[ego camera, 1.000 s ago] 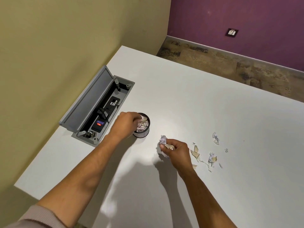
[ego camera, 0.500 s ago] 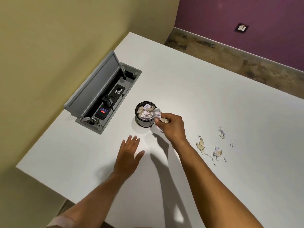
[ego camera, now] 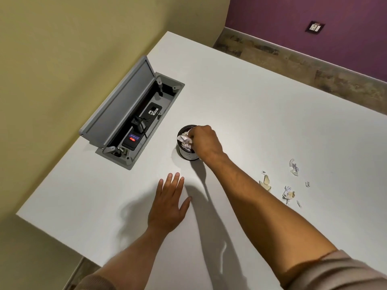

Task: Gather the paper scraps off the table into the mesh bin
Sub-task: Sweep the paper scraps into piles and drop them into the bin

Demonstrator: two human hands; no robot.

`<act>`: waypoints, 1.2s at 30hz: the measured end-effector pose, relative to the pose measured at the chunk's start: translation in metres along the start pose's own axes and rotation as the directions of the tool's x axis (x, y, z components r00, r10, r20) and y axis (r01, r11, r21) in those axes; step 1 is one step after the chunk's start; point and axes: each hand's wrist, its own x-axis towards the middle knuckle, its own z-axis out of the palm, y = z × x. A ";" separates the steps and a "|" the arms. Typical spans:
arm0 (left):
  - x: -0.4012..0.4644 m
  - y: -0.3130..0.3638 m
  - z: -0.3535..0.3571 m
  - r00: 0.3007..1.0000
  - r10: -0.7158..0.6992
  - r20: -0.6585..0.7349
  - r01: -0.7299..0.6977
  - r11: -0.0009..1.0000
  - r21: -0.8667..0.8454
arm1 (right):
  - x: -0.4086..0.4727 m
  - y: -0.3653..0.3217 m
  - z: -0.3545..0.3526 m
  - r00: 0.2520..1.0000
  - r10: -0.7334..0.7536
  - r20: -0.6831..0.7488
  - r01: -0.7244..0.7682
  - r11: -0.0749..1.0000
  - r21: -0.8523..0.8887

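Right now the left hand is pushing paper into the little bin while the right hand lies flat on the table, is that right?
Not quite: the hands are swapped. In the head view the right hand pushes crumpled paper into the bin, while the left hand lies flat on the table.

Plain white tabletop [ego camera: 261, 114]; small black round bin [ego camera: 187, 154] stuffed with white-lilac crumpled paper [ego camera: 185, 140]; cream and lilac-printed paper scraps [ego camera: 290, 194]; grey metal cable hatch [ego camera: 123, 114]; olive wall [ego camera: 62, 49], purple wall [ego camera: 314, 13].

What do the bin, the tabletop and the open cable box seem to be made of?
Bin: dark metal by its sheen; mesh not discernible. Tabletop: smooth matte white, probably laminate. Cable box: flat grey, painted metal or plastic.
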 end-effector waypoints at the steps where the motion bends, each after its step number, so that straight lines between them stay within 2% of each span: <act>1: 0.001 0.000 0.001 1.000 0.001 -0.006 -0.001 1.000 -0.004 | 0.002 -0.003 0.002 1.000 -0.008 0.021 0.009 0.999 -0.037; 11: 0.000 0.000 0.004 0.999 0.008 -0.033 -0.009 1.000 -0.026 | 0.014 -0.019 0.001 0.989 -0.019 0.149 0.046 0.983 -0.180; 24: -0.001 0.001 0.001 0.999 0.005 -0.046 -0.007 0.998 -0.057 | 0.008 -0.024 -0.043 0.942 -0.087 0.324 0.135 0.983 -0.126; 28: -0.001 0.001 0.000 0.999 0.003 -0.044 -0.006 0.998 -0.058 | 0.014 -0.018 -0.050 0.964 -0.098 0.248 0.120 0.990 -0.073; 33: -0.001 0.001 0.001 0.999 -0.001 -0.037 -0.002 0.998 -0.070 | 0.013 -0.019 -0.026 0.955 -0.215 0.206 0.237 0.967 -0.088; 36: -0.001 0.001 0.002 0.999 -0.002 -0.038 0.000 0.998 -0.061 | 0.015 -0.015 -0.010 0.967 -0.182 0.178 0.201 0.974 -0.101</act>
